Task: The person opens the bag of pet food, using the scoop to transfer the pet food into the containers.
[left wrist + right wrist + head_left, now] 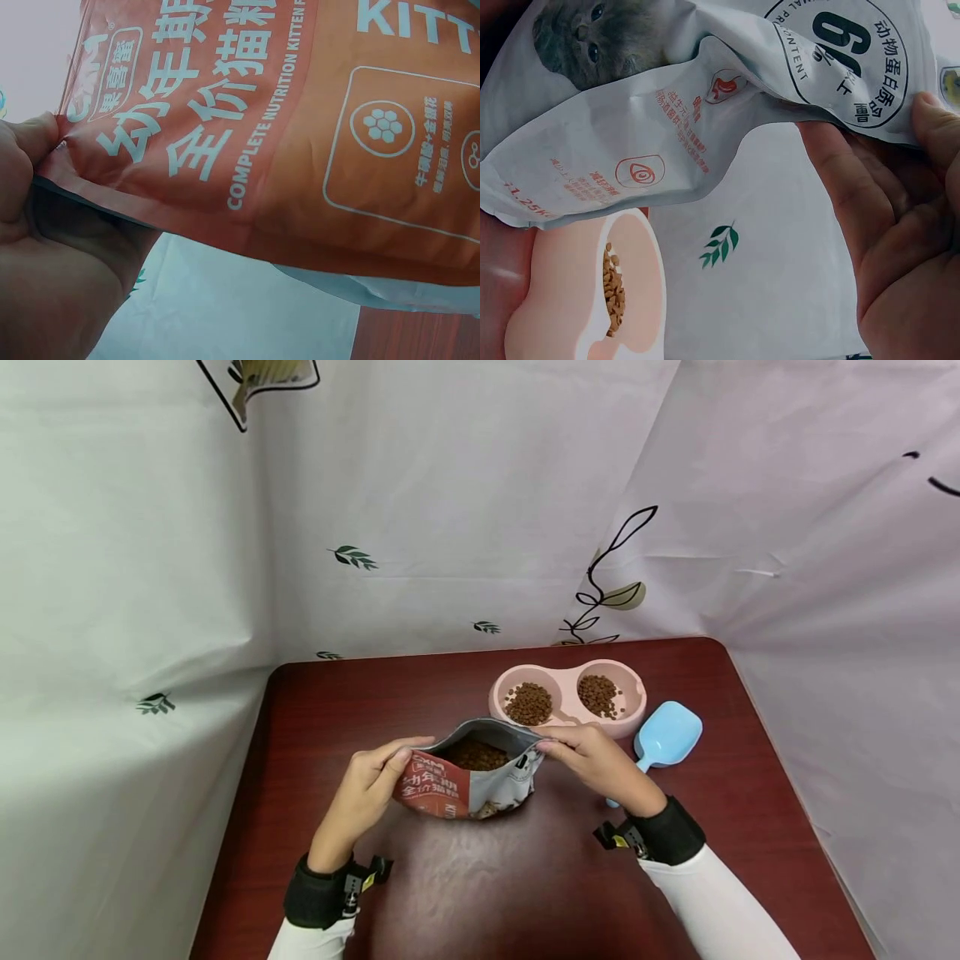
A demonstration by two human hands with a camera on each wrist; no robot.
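A red and grey bag of kitten food [442, 789] is held up over the table with its mouth spread wide. Brown kibble [476, 754] shows inside it. My left hand [367, 789] pinches the bag's left top corner, thumb on the printed front. On the opposite corner, my right hand [596, 760] grips the rim between thumb and fingers. The left wrist view shows the bag's red front [247, 127] from close by; the right wrist view shows its white side with a kitten picture [600, 45].
Behind the bag stands a pink double bowl [566, 681] with kibble in both halves. A light blue scoop [670, 732] lies to its right, its handle partly hidden under my right forearm. White patterned cloth [450, 510] hangs around the dark red table [352, 693].
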